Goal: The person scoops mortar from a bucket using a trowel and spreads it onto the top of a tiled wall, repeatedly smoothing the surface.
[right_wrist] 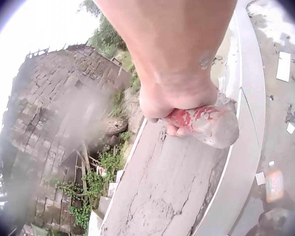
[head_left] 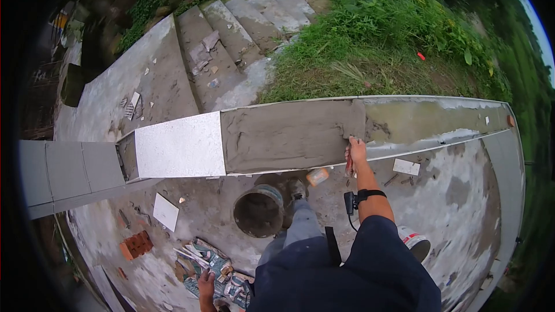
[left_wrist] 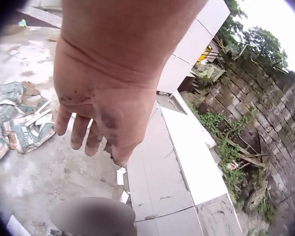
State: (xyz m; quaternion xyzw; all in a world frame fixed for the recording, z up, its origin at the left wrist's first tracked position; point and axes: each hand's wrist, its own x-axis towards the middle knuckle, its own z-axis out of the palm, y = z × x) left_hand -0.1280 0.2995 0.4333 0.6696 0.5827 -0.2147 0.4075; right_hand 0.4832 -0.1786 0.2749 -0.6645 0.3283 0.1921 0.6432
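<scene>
My right hand (head_left: 357, 151) grips the red, mortar-caked handle of a trowel (right_wrist: 211, 125) over the wall top. Its blade is hidden behind the hand. Beneath and left of that hand spreads a bed of wet grey mortar (head_left: 289, 133), with ridges and streaks on its surface. A large white tile (head_left: 179, 144) lies against the mortar's left end. To the right, the wall top (head_left: 428, 118) is bare and damp, with a few mortar crumbs. My left hand (left_wrist: 105, 118) hangs with loose fingers above the floor, near torn cement bags (head_left: 211, 263), holding nothing.
A bucket of mortar (head_left: 277, 195) stands by my feet, below the wall. Close by lies an orange-labelled bottle (head_left: 317, 177). Loose tiles (head_left: 166, 212), a red brick (head_left: 136, 245) and a white bucket (head_left: 411, 241) are on the floor. Concrete steps (head_left: 222, 29) and grass lie beyond the wall.
</scene>
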